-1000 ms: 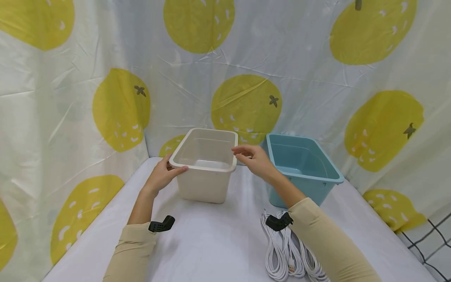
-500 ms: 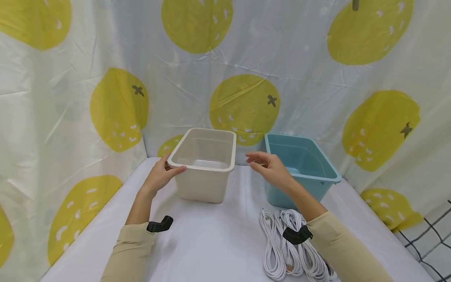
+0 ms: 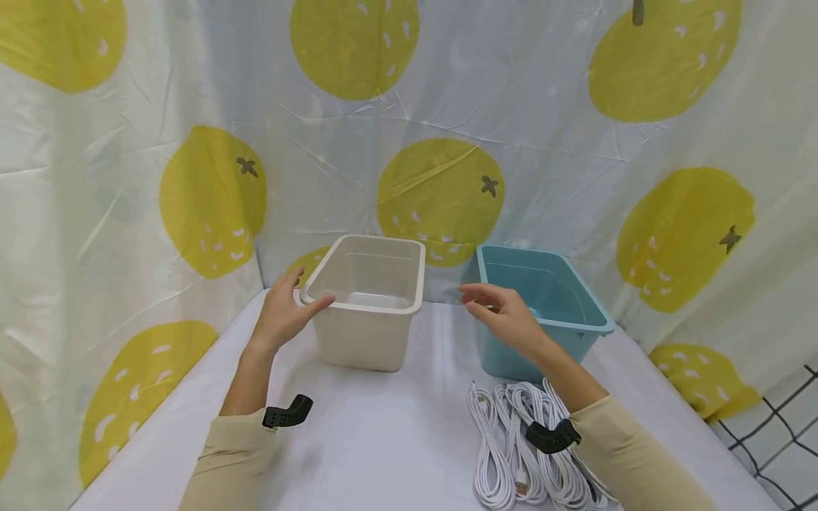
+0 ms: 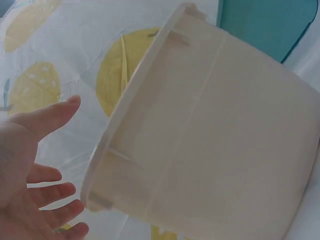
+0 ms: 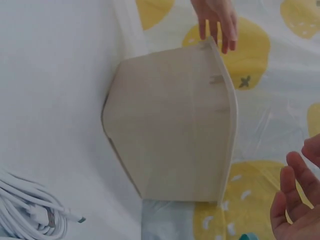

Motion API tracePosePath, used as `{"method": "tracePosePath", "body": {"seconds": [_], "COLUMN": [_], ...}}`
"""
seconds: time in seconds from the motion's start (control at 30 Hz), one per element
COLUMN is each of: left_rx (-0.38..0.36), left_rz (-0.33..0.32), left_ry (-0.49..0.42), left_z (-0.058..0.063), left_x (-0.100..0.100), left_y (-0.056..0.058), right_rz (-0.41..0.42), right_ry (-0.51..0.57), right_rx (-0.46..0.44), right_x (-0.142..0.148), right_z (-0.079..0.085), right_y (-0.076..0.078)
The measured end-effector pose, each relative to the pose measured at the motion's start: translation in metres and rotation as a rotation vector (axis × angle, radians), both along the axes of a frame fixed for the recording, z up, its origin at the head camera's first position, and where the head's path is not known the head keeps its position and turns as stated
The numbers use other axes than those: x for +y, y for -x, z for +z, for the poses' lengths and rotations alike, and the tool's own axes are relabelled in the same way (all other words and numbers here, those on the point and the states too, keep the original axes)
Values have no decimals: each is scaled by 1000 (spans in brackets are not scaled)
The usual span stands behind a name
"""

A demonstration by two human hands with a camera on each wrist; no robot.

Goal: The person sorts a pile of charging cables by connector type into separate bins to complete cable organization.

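Observation:
A beige plastic bin (image 3: 364,341) stands on the white-covered table, its mouth facing up. By its near left corner is my left hand (image 3: 280,319), thumb and fingers spread around the rim without gripping it. The left wrist view shows a gap between my thumb and the bin wall (image 4: 215,125), with the fingertips right at the rim's end. My right hand (image 3: 505,316) hovers in front of a teal bin (image 3: 505,358), overlapping its left edge in the head view. Its fingers (image 5: 295,172) are loosely bent and hold nothing.
Several coiled white cables (image 3: 492,454) lie on the table in front of the teal bin, partly under my right forearm. A curtain with yellow fruit print (image 3: 441,199) hangs behind and beside the table. Black wire mesh (image 3: 776,433) shows at the lower right.
My right hand has left the beige bin's right rim and moved right, toward the teal bin. My left hand has let go of the beige bin's corner, its fingers spreading.

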State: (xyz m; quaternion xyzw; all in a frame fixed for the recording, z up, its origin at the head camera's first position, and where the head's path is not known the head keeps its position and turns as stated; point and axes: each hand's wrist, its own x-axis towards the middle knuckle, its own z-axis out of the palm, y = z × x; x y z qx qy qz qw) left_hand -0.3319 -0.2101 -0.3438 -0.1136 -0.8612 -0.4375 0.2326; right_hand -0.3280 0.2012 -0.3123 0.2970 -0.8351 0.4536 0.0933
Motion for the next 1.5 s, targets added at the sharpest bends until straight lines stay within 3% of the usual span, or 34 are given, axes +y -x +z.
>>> {"method": "tracePosePath", "body": {"seconds": [0.07,0.17,0.37,0.63,0.83,1.0,1.2,1.33,1.5], "left_rx": [64,105,87,183,142,118,83,42,-54], "left_rz": [2,-13,-75,-168,-284,-356,-423,-422,-376], "left_ry": [4,6,19,-18,-57,-52,-29,-87,-170], "left_z": [7,16,26,30,31,26,13,1,-17], "left_x": [9,25,60,106,141,176,212,232,256], "left_y": [-1,-2,-3,-5,-9,-10,-8,0,8], "right_rz": [-16,-37,-55,-73,-87,-110,-150,-166,-200], "right_ry": [6,18,-1,14,-3,-22,-72,-71,-27], "right_rx": [2,-2,23,42,60,85,182,194,144], "right_x": [5,14,29,50,63,76,91,102,116], "right_z": [0,1,1,-1,-3,-5,-12,-17,-28], "right_y": [-2,-4,-11,-21,-32,-43,-58,-66,-78]}}
